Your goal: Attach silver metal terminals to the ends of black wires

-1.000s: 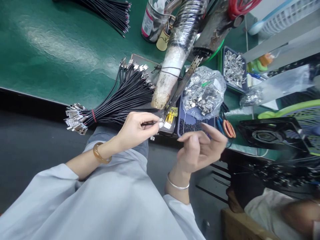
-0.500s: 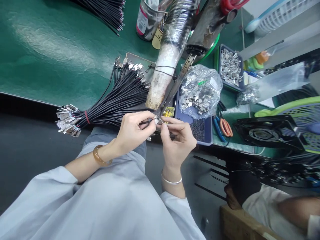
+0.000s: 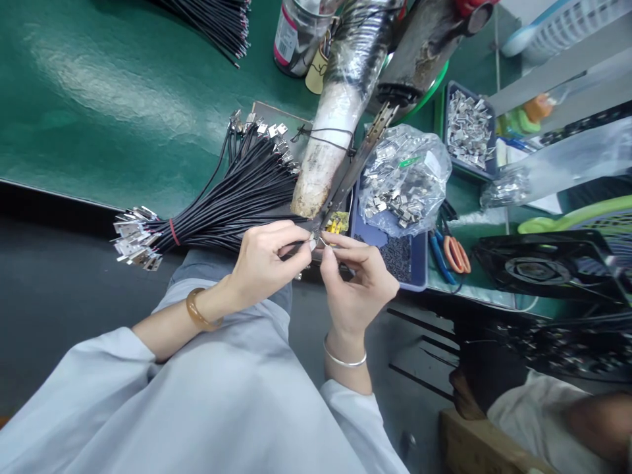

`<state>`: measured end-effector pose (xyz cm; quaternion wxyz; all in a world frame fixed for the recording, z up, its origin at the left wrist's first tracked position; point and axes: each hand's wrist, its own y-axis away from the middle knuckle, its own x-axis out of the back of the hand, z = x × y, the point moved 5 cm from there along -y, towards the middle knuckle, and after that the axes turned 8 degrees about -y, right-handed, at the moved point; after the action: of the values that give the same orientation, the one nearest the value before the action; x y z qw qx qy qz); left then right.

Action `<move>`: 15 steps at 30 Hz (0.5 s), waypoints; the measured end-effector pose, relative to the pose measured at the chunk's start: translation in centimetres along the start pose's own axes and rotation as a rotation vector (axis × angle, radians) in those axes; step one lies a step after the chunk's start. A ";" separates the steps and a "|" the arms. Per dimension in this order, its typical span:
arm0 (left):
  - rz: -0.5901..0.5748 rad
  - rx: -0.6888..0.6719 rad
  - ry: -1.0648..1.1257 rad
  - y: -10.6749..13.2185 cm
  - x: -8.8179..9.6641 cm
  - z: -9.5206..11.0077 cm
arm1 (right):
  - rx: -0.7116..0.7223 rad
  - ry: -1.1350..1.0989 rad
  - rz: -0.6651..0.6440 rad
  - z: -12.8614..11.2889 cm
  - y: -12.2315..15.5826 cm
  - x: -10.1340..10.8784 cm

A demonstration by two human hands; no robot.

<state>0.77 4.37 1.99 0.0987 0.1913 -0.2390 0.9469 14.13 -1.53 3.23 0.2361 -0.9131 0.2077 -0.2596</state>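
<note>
Head camera: forward and downward view
The scene is viewed from above the wearer's shirt (image 3: 222,401), by which the lower edge is filled; the left hand (image 3: 264,263) and right hand (image 3: 359,283) are framed near the centre at close range; the green bench (image 3: 118,112) is seen beyond, its front edge slanted downward from left to right.

Left hand (image 3: 266,263): thumb and forefinger pinched together, remaining fingers largely hidden; tips over the bench's (image 3: 108,99) near edge. Left forearm (image 3: 165,329): slanted forward and inward from the body. Right hand (image 3: 363,283): thumb pressed toward forefinger, other fingers curled; tips just beside the left's. Right forearm (image 3: 347,378): more nearly straight forward. Wrists: well apart, short of that edge.
</note>
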 end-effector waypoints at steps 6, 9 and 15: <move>0.020 -0.005 -0.021 -0.4 0.2 0.0 | 0.025 0.032 -0.023 -0.2 -0.6 0.0; 0.051 -0.003 -0.007 -0.5 0.2 0.2 | 0.035 0.031 -0.031 -0.4 -0.9 0.0; 0.096 -0.011 -0.001 -0.5 0.2 0.4 | 0.029 0.010 -0.015 -0.7 -1.3 0.0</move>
<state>0.87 4.60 2.60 0.0542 0.1796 -0.2534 0.9490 14.06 -0.70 4.44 0.2463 -0.9098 0.1983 -0.2688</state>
